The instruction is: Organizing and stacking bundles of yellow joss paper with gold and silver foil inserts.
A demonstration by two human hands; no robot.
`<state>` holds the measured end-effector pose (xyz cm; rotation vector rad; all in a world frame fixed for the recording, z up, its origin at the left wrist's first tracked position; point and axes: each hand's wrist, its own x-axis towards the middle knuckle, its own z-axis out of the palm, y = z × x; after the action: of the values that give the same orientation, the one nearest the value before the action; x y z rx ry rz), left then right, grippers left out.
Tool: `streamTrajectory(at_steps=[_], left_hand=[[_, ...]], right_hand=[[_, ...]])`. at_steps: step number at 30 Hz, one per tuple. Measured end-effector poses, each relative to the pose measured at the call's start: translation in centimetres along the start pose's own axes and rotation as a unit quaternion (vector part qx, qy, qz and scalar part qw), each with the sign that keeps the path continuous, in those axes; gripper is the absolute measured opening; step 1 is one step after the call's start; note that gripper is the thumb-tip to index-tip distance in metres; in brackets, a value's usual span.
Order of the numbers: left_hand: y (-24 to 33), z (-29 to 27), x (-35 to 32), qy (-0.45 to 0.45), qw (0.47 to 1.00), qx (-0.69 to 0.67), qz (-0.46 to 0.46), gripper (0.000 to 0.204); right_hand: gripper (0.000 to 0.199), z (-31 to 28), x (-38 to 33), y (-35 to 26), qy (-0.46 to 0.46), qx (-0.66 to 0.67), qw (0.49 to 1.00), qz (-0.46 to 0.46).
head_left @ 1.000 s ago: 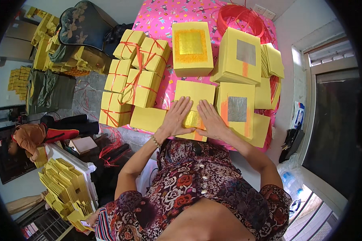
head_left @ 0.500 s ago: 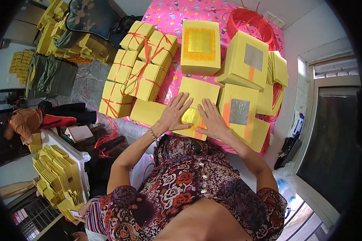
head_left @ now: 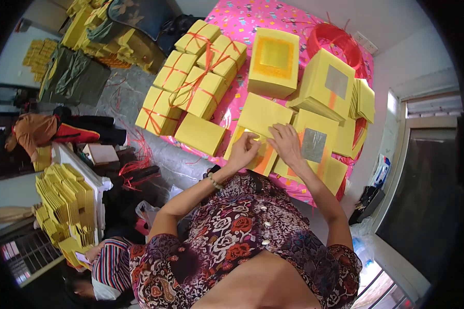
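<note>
Now | flat pressing ended | we curled left hand (head_left: 244, 151), fingers' hold unclear; right hand (head_left: 288, 146) lay loosely splayed on paper (head_left: 265, 113)

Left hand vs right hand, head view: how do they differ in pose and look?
The left hand has its fingers curled in toward the thumb; the right hand has its fingers more extended. The left hand's wrist wears a beaded bracelet; none shows on the right hand's. Shared: both are over yellow paper.
</note>
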<state>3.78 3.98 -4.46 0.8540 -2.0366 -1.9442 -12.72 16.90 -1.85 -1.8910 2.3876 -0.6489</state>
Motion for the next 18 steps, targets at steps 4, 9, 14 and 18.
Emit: streamTrajectory(at_steps=[4,9,14,18], left_hand=[[2.1,1.4,1.6,0.025,0.956,-0.242,-0.164,0.034],[3.6,2.0,3.0,0.09,0.93,-0.288,-0.212,0.033],[2.1,1.9,3.7,0.12,0.93,-0.322,-0.13,0.03],[1.8,-1.1,1.4,0.16,0.955,-0.239,-0.078,0.025]], right_hand=[[0.035,0.6,-0.2,1.3,0.069,-0.008,0.996,-0.055],[0.028,0.1,0.7,1.6,0.096,-0.016,0.991,-0.088],[0.029,-1.2,1.6,-0.6,0.077,-0.006,0.992,-0.101],[0.03,-2.5,2.2,-3.3,0.091,0.056,0.99,-0.087]])
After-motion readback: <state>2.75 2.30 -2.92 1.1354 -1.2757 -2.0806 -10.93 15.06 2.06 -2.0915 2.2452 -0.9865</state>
